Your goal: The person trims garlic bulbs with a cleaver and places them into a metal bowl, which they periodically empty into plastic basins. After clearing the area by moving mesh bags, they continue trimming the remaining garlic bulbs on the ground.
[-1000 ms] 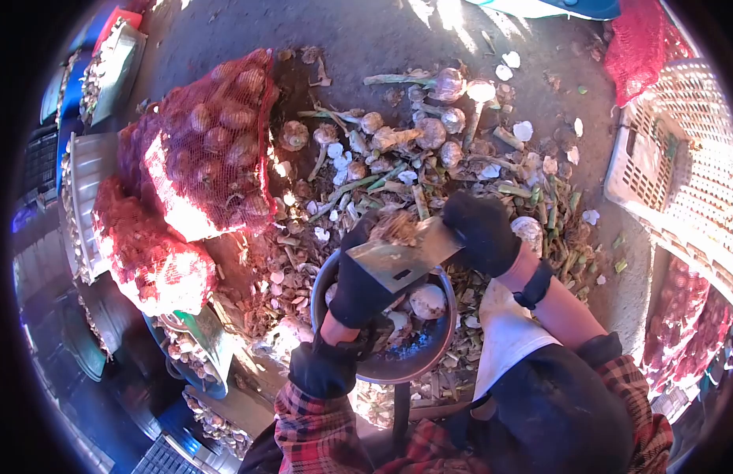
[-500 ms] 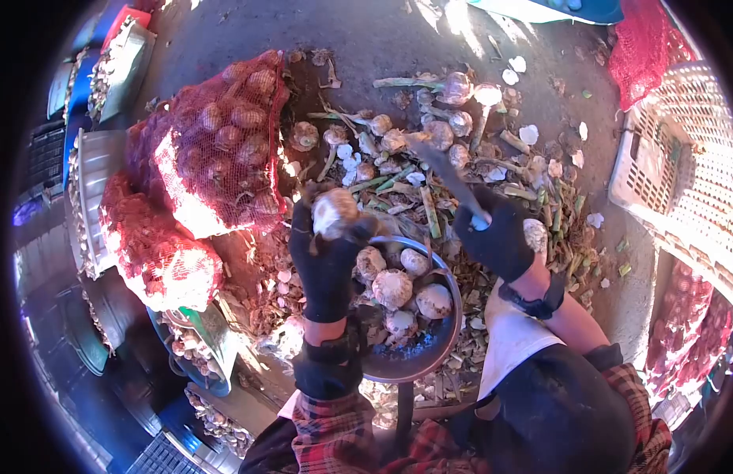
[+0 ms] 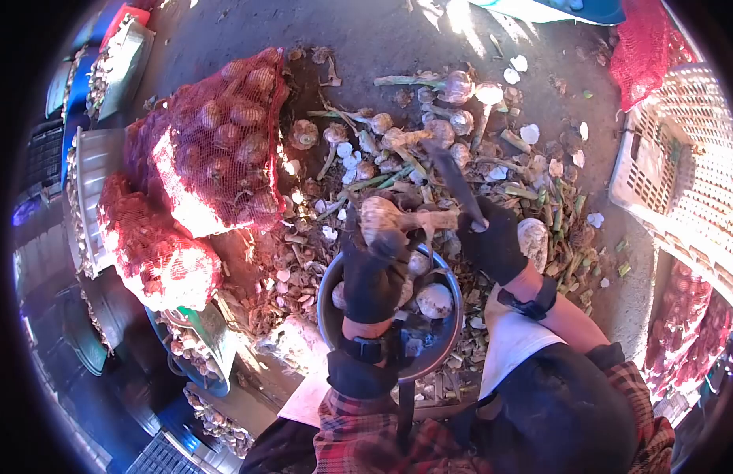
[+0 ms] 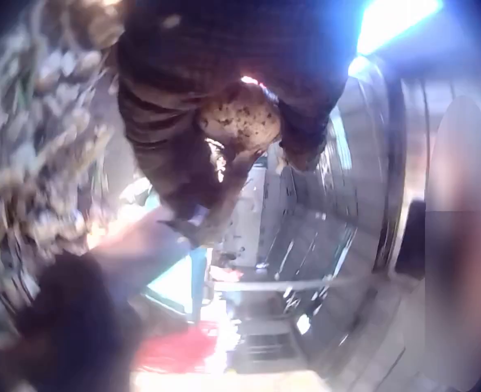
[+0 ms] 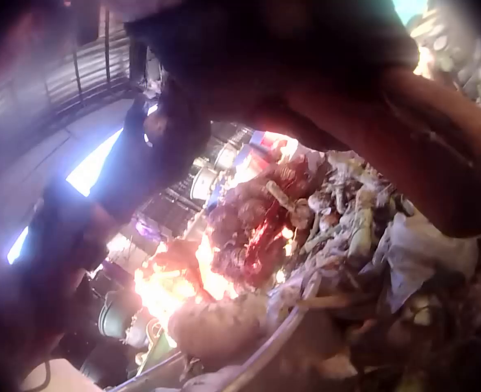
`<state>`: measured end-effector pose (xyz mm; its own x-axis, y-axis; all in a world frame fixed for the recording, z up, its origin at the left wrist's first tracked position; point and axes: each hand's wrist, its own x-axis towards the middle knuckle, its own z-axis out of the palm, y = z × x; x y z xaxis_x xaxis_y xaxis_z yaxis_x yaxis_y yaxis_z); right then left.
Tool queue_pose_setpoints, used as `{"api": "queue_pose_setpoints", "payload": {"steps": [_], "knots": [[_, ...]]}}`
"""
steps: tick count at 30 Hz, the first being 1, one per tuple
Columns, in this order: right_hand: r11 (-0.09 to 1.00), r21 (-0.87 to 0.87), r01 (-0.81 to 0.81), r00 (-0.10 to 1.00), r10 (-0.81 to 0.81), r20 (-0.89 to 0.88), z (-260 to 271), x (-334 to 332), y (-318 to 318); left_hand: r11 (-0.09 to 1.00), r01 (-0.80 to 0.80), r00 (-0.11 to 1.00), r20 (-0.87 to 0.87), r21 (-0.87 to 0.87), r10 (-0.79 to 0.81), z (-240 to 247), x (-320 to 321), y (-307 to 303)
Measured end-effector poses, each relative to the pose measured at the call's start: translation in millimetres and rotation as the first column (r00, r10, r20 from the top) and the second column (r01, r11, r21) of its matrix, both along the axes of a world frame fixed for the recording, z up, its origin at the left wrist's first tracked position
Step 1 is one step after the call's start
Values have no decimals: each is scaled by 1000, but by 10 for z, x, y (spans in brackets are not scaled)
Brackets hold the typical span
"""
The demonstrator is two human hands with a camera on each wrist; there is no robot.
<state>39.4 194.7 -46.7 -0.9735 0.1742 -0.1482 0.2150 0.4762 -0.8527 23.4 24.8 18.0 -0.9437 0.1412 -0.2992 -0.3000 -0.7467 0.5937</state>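
Observation:
My black-gloved left hand grips a garlic bulb above a round basin. Its stem points right, ending close to my right hand. In the left wrist view the bulb shows between the gloved fingers. My right hand, also gloved, holds a broad-bladed knife with the blade pointing up and left, seen nearly edge-on. Trimmed garlic bulbs lie in the basin, partly hidden beneath the left hand and wrist.
Cut stems and skins litter the ground around the basin, with untrimmed garlic beyond. Red mesh sacks of bulbs stand at the left. A white plastic crate is at the right, and a large pale bulb lies beside the right hand.
The knife has swung from lying across the bulb to off at the right. My left hand went out left with the bulb, then back over the basin, turning its stem rightward.

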Motion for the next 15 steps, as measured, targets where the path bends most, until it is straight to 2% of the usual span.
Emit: {"api": "queue_pose_setpoints", "payload": {"steps": [1,2,3,5,6,7,8,9,10,11,12,13,14,15], "knots": [[1000,-4,-1,1000,1,-3,43,-35,32,954,86,991,-70,-287,-110,-8,-25,-53],[999,20,-35,999,35,-28,73,-44,77,749,34,993,-63,-662,-100,-112,8,-128],[997,45,-65,996,67,-50,111,-50,102,747,36,993,-62,-664,-102,-105,-4,-161],[993,60,-98,993,101,-55,214,-55,119,471,-56,941,-204,-880,-269,-103,-22,-207],[977,69,-201,975,207,-87,295,-58,114,472,-53,942,-201,-880,-269,-116,-15,-232],[950,81,-301,944,309,-118,366,-67,108,370,-64,889,-221,-927,-401,-149,-6,-264],[951,82,-299,945,307,-115,424,-82,101,266,-89,819,-223,-960,-528,-204,8,-297],[913,137,-385,900,404,-165,475,-100,91,164,-130,736,-206,-978,-645,-285,30,-325],[864,196,-463,841,498,-209,509,-114,83,-89,-290,766,-175,-953,-619,-362,182,-349],[864,198,-463,842,499,-207,529,-121,77,-87,-289,766,-176,-953,-619,-470,280,-369],[843,247,-478,832,525,-182,543,-124,71,299,25,895,-112,-954,-432,-376,276,-265],[819,295,-492,821,550,-156,547,-124,68,670,238,958,58,-703,-279,-328,273,-210],[818,295,-494,820,551,-155,520,-114,68,671,238,959,59,-702,-278,-349,256,-229],[819,283,-500,819,553,-154,456,-96,72,463,166,895,-64,-871,-442,-386,216,-268]]}}
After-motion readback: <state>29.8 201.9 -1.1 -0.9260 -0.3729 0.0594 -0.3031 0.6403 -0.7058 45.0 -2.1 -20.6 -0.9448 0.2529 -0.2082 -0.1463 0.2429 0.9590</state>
